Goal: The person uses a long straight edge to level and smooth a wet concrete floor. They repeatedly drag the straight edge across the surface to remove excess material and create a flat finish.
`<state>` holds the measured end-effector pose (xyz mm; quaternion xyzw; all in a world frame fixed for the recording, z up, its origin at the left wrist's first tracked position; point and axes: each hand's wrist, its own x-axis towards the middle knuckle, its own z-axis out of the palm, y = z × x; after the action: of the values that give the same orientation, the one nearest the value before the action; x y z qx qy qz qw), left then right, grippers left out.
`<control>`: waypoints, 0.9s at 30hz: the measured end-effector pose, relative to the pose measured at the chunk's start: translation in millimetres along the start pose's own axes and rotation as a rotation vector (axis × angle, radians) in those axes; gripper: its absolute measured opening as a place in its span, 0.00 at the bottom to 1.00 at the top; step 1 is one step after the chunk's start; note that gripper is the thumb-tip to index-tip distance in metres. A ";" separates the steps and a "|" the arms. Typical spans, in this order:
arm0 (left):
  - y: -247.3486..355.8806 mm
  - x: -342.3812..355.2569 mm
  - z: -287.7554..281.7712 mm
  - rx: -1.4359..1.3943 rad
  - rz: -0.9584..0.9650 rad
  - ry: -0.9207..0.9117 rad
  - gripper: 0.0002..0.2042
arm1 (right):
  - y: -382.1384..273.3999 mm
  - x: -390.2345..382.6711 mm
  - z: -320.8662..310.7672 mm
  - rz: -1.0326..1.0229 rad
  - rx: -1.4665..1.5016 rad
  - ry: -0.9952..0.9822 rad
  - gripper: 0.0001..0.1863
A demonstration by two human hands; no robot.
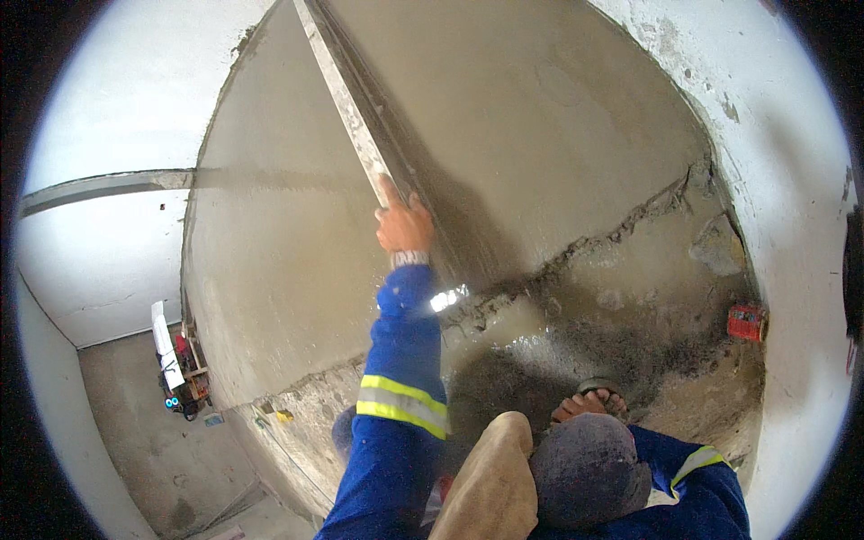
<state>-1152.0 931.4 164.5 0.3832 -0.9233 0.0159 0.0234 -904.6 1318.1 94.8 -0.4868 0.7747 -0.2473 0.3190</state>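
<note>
My left hand (405,223) grips a long, pale, mortar-spotted screed bar (346,108) near its close end, with one finger stretched along it. The bar lies on smooth wet concrete (549,135) and runs toward the far edge. On the right, the fingers of my right hand (585,405) curl at a round dark object (598,385) low on the rough ground. My knee hides much of that hand, so what it holds cannot be made out. Both arms wear blue sleeves with reflective bands.
A ragged edge (576,252) parts the smooth concrete from rough, wet ground. A red box-like item (747,322) stands by the right-hand white wall (792,270). Tools and a white strip (166,346) lie on the lower floor at left. My grey-clad knee (589,472) is in front.
</note>
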 end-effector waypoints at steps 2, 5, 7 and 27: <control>7.5 -19.1 -0.3 0.009 -0.002 -0.011 0.37 | 1.1 0.7 -0.2 0.012 -0.055 -0.021 0.10; 14.8 -27.2 -1.2 0.022 -0.006 -0.018 0.38 | 0.3 -1.8 6.8 0.023 -0.111 -0.030 0.09; 10.6 -17.5 0.4 0.015 0.031 0.034 0.38 | -0.5 -2.9 9.4 0.029 -0.151 -0.043 0.09; 37.3 -9.3 -4.8 -0.028 0.019 -0.005 0.37 | 2.1 -2.5 0.5 -0.025 -0.021 -0.096 0.15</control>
<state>-1171.8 964.5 168.4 0.3739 -0.9271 0.0021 0.0263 -904.7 1321.1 93.6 -0.5110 0.7549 -0.2195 0.3474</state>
